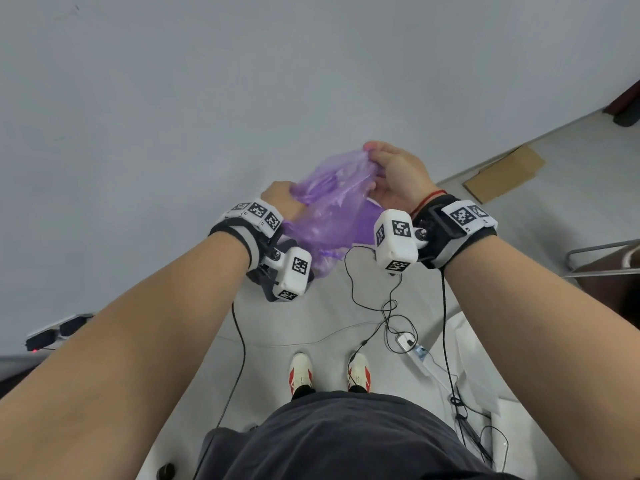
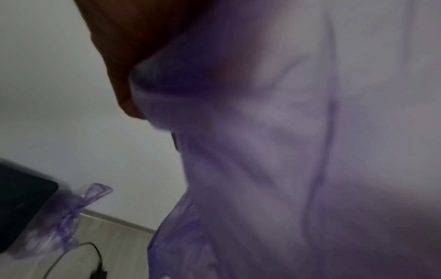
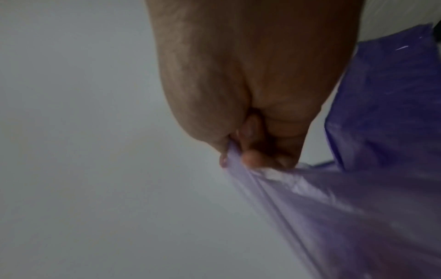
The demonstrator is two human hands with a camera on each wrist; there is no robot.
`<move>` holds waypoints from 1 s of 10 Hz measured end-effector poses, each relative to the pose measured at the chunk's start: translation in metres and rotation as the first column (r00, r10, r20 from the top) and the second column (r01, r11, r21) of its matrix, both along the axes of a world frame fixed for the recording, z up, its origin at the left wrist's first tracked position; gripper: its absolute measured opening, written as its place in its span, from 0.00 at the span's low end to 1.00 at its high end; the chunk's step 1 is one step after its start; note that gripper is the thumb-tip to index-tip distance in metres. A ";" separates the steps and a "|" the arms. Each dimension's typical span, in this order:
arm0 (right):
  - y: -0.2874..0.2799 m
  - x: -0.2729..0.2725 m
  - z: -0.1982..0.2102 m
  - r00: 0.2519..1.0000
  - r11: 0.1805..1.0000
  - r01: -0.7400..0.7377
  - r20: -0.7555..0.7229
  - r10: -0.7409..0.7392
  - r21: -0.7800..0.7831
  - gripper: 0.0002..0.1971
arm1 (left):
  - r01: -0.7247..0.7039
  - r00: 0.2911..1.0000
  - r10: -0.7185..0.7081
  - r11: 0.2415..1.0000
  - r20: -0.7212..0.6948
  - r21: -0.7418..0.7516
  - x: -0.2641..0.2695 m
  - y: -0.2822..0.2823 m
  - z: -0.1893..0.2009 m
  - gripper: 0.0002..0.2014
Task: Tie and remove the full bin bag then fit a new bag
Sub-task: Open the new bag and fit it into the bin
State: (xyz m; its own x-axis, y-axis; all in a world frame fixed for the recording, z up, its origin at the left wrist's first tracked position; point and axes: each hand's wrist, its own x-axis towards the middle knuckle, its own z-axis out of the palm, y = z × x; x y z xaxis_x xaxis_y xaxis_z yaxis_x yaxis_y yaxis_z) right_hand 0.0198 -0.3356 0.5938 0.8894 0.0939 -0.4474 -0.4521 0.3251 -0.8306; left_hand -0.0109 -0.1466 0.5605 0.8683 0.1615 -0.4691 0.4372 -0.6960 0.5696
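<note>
A thin purple bin bag (image 1: 329, 216) is stretched between my two hands at chest height in front of a pale wall. My left hand (image 1: 280, 199) grips its left side, with the fingers buried in the plastic (image 2: 262, 151). My right hand (image 1: 391, 171) pinches the bag's upper edge between thumb and fingertips (image 3: 253, 156), and the film (image 3: 358, 217) runs taut down from that pinch. A tied, full purple bag (image 2: 59, 222) sits on the floor by a dark bin (image 2: 21, 203), seen only in the left wrist view.
A flat cardboard piece (image 1: 502, 174) lies on the floor by the wall at the right. Black cables (image 1: 388, 306) trail over the floor around my feet (image 1: 329, 374). A power strip (image 1: 59, 330) lies at the left, and a metal-framed chair (image 1: 606, 261) stands at the right.
</note>
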 end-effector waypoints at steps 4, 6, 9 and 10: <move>-0.057 0.023 -0.041 0.918 0.891 0.362 -0.062 -0.392 -0.275 0.14 | -0.530 0.848 0.528 0.839 -0.049 -0.128 -0.016 0.064 -0.017 0.17; -0.056 0.013 -0.053 0.971 0.856 0.172 -0.063 -0.231 -0.488 0.14 | -0.603 0.790 0.601 0.726 -0.120 -0.331 -0.013 0.073 0.002 0.22; -0.100 0.000 -0.087 0.957 0.714 -0.181 -0.287 -0.030 -0.677 0.09 | -0.528 0.849 0.526 0.849 -0.052 -0.028 0.001 0.104 0.018 0.19; -0.103 -0.009 -0.083 0.945 0.823 -0.136 -0.322 -0.059 -0.551 0.08 | -0.408 0.908 0.418 0.896 -0.025 0.175 -0.006 0.103 0.018 0.18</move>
